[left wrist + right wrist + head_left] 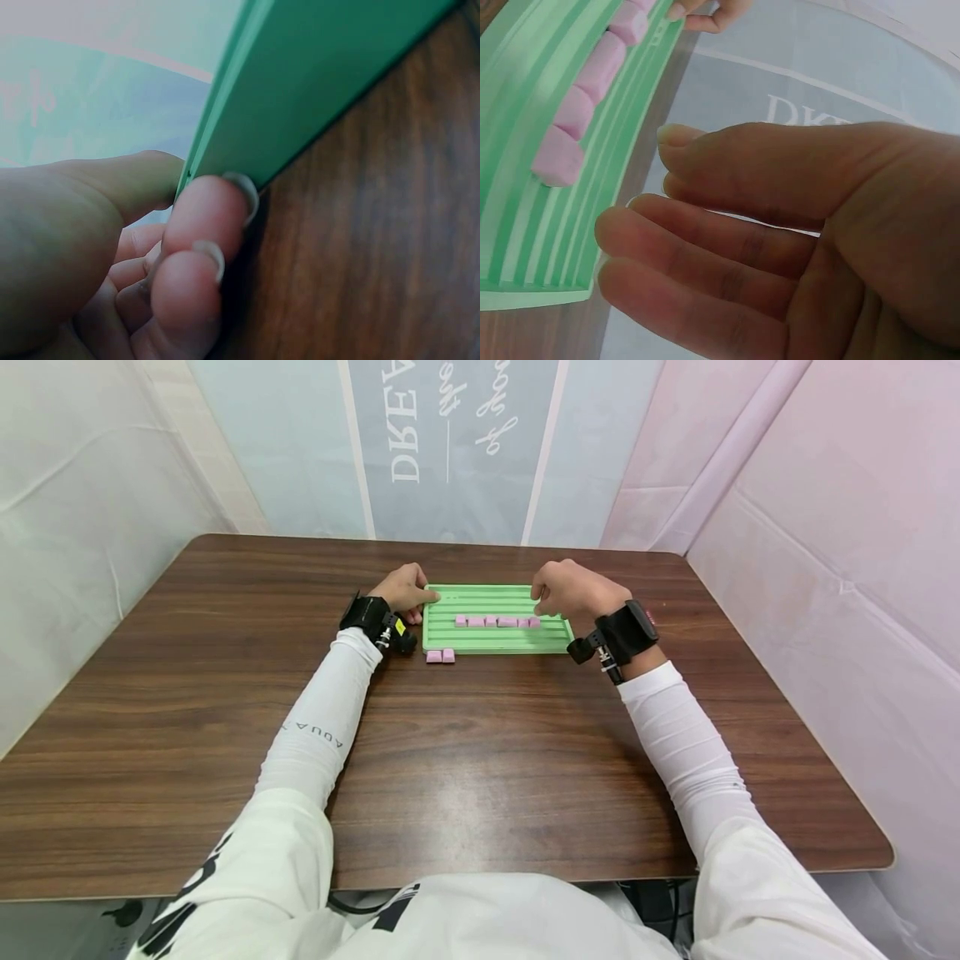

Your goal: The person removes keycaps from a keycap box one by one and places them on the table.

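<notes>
Nearest, the bare brown table (465, 777) runs up to two pink loose blocks (434, 656) at 8 o'clock from the tray's centre, side by side just beside the near edge; whether they touch it is hard to tell. They probably want a clear berth: a tray pulled towards 6 or 7 o'clock could push them along.

Beyond them lies the green tray (495, 642), in the middle of the table's far half, its ridges running from 9 to 3 o'clock. A row of pink blocks (491, 621) sits across its middle, one wider than its neighbours. Small, slow movements should suit that row, since a tilt or jolt might slide it.

At 10 o'clock the left hand (405, 587) pinches the tray's side, thumb on the rim and fingertips against the outer wall. A low, light pinch would probably steady it without lifting that end.

At 2 o'clock the right hand (573, 589) holds nothing visible, fingers loosely bent, thumb near the index finger, a narrow gap. Approaching from above would best spare the row.

Farthest, at 12 o'clock, hangs a lettered backdrop (450, 510).
</notes>
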Demonstrator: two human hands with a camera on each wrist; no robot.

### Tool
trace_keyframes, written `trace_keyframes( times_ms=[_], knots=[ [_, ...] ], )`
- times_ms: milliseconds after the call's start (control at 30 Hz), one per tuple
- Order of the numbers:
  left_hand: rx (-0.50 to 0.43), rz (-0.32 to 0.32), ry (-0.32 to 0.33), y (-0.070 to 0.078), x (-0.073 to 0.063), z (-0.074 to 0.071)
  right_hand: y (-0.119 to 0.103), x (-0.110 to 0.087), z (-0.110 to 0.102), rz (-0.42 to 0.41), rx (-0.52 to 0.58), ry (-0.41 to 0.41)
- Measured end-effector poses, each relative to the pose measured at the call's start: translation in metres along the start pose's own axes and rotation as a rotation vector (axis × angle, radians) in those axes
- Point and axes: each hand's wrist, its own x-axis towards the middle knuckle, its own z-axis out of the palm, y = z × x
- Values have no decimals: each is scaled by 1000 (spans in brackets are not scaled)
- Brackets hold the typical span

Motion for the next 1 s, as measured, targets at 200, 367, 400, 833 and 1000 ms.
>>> trace_keyframes(
  times_ms=[200,367,400,833,1000],
  knots=[
    [-1,-1,-3,0,0,0,3,8,7,14,10,-25],
    [4,-3,-6,1,-1,0,3,11,10,22,23,-41],
    [4,-3,-5,1,-1,0,3,11,11,23,23,-43],
    [-3,8,4,1,-1,-1,4,17,21,-2,-33,-4],
    [1,13,6,1,-1,-1,5,17,23,19,-45,-4]
  ],
)
